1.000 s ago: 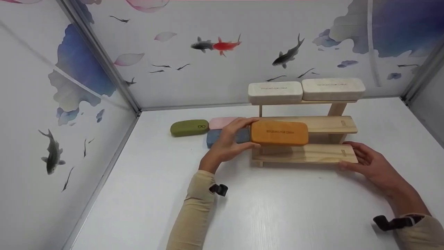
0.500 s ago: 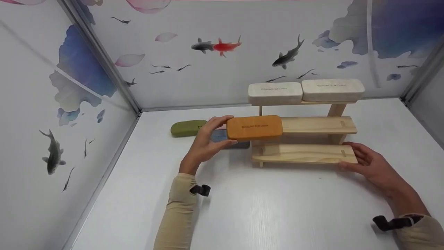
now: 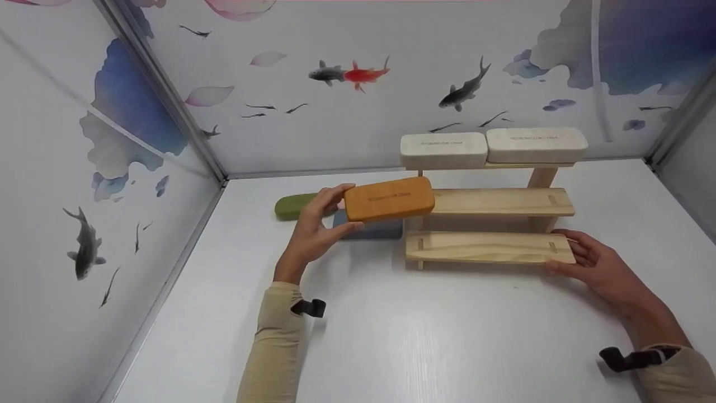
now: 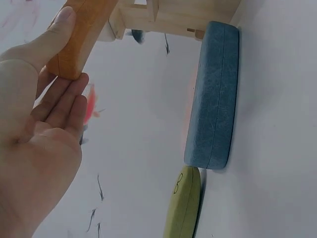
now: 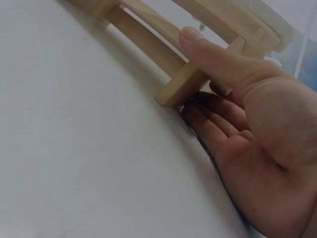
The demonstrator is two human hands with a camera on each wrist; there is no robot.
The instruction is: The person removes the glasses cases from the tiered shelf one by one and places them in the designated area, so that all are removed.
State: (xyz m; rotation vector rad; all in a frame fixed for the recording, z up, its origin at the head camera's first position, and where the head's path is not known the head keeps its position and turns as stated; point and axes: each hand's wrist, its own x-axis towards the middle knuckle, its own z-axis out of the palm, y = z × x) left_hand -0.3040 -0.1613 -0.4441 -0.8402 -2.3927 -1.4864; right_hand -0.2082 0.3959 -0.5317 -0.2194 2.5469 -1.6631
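An orange case hangs in the air left of the wooden rack, tilted with its right end higher. My left hand pinches its left end between thumb and fingers; the left wrist view shows the thumb on the orange case. My right hand grips the right end of the rack's bottom shelf, thumb in front and fingers behind, as the right wrist view shows at the shelf end. Two white cases lie side by side on the top shelf. The middle shelf holds nothing.
Left of the rack, a blue case lies on the white table, partly behind the orange one. A green case lies farther left. A pink case behind the blue one is mostly hidden. Printed walls stand behind and at the left.
My left hand has carried the orange case leftward from in front of the rack, and its right end has tilted up. The right hand keeps its grip on the bottom shelf.
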